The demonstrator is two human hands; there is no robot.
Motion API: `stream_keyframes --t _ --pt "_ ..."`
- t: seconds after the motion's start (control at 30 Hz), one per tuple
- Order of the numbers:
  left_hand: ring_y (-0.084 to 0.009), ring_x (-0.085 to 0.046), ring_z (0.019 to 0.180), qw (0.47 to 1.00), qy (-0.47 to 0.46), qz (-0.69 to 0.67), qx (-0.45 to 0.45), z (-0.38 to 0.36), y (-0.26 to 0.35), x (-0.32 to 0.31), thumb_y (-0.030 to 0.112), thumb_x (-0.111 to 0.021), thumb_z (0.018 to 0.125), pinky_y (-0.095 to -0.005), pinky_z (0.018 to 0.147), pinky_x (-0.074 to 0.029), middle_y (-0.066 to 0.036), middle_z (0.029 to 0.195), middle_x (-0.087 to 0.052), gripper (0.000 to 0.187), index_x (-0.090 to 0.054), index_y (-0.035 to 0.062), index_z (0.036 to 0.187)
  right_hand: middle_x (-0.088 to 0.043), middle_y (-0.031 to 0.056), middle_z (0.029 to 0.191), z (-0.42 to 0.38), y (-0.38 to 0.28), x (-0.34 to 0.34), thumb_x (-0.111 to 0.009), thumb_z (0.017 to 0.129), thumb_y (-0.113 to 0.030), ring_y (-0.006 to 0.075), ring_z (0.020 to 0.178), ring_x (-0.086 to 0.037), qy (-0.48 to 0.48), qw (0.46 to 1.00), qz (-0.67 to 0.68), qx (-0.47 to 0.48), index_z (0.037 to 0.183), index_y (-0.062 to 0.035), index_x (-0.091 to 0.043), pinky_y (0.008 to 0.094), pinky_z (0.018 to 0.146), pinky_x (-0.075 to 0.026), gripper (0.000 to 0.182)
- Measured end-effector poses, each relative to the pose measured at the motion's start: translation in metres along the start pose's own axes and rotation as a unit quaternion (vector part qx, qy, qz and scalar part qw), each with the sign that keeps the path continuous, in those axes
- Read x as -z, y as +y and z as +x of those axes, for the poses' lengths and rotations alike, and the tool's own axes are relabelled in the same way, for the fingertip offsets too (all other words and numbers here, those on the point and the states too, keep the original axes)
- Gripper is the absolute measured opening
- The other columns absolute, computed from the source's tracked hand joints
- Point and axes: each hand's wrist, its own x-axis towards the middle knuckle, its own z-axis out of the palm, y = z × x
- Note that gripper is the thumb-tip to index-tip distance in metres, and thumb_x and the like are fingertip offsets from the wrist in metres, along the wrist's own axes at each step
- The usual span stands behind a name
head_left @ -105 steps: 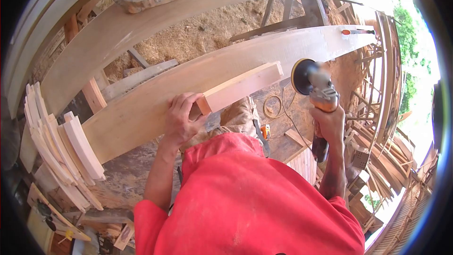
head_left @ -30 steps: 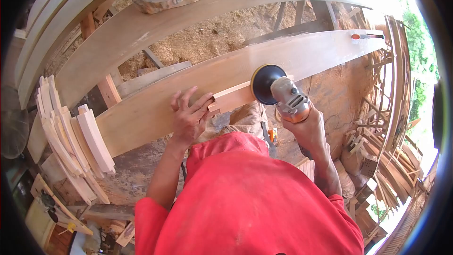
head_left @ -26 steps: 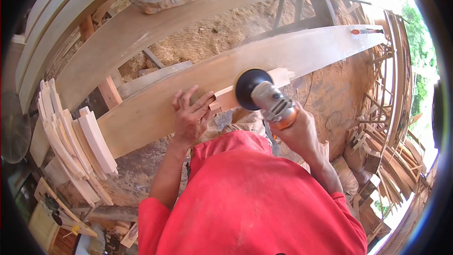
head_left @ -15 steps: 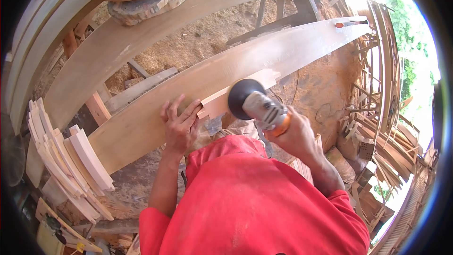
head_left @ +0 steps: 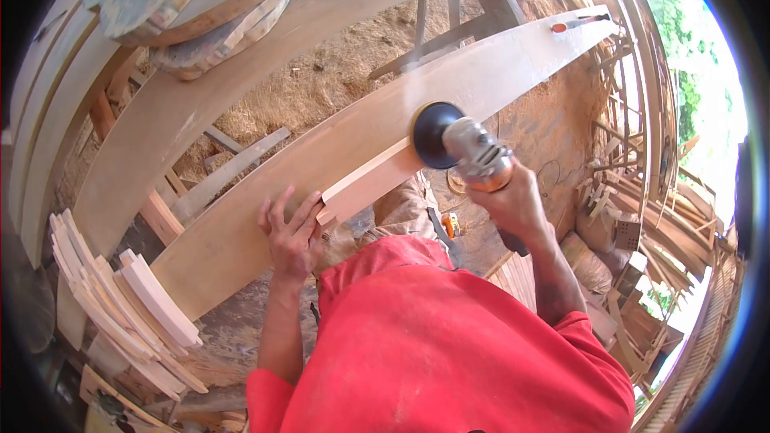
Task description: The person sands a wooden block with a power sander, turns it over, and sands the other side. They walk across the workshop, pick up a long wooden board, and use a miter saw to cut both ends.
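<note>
My right hand [head_left: 513, 200] is wrapped round the body of a power sander [head_left: 473, 148] with an orange collar. Its round black disc [head_left: 435, 135] covers the far end of a pale wooden piece [head_left: 373, 180]. That piece lies along the near edge of a long curved board [head_left: 321, 144]. At the piece's left end is my left hand [head_left: 290, 236], its fingers spread and resting on the board and against the wood.
Curved wooden slats [head_left: 124, 305] are stacked at the board's left end. Thick round wood pieces [head_left: 216, 24] sit on another long board at the upper left. A red-handled tool [head_left: 559, 27] lies at the far right end. Timber frames [head_left: 666, 224] stand on the right.
The sander and my right hand have moved right and slightly up, uncovering more of the wooden piece. The whole view has shifted a little; my left hand remains at the piece's left end.
</note>
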Motion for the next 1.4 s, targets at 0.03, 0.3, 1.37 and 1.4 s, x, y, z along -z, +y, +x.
stream_keyframes --t 0.03,0.3,1.37,1.4 --pt "-0.0260 -0.052 0.131 1.000 -0.001 -0.006 0.003 -0.001 0.000 0.001 0.015 -0.074 0.081 -0.0497 0.117 -0.025 0.008 0.128 -0.070 0.029 -0.078 0.0122 0.110 -0.073 0.0166 0.084 -0.005 -0.005 -0.011 -0.083 0.075 -0.024 0.0235 0.077 -0.073 -0.002 1.000 -0.009 0.012 0.104 0.0009 -0.065 0.0377 0.072 -0.057 0.043" --pt "-0.0319 -0.051 0.132 1.000 -0.018 -0.009 -0.020 -0.008 -0.012 -0.007 0.011 -0.070 0.083 -0.0518 0.116 -0.024 0.005 0.129 -0.070 0.028 -0.076 0.0101 0.111 -0.071 0.0221 0.089 -0.043 -0.034 -0.057 -0.081 0.078 -0.034 0.0390 0.084 -0.072 -0.104 0.986 -0.078 0.102 0.104 -0.0030 -0.062 0.0486 0.073 -0.056 0.045" --pt "-0.0334 -0.057 0.114 0.974 -0.210 0.034 -0.076 0.113 0.083 -0.060 0.031 -0.071 0.089 -0.0492 0.101 -0.043 -0.016 0.122 -0.061 0.060 -0.050 0.0017 0.137 -0.071 0.0054 0.093 -0.086 0.097 -0.052 -0.083 0.071 -0.006 0.0141 0.082 -0.068 0.163 0.904 0.382 -0.100 0.106 0.0015 -0.068 0.0296 0.074 -0.055 0.039" --pt "-0.0329 -0.058 0.110 0.972 -0.200 0.065 -0.109 0.099 0.076 -0.051 0.031 -0.072 0.087 -0.0481 0.097 -0.045 -0.015 0.120 -0.061 0.058 -0.052 0.0015 0.133 -0.072 0.0055 0.094 -0.088 0.101 -0.058 -0.084 0.071 -0.009 0.0135 0.083 -0.067 0.179 0.912 0.361 -0.077 0.107 0.0018 -0.067 0.0299 0.075 -0.055 0.041"
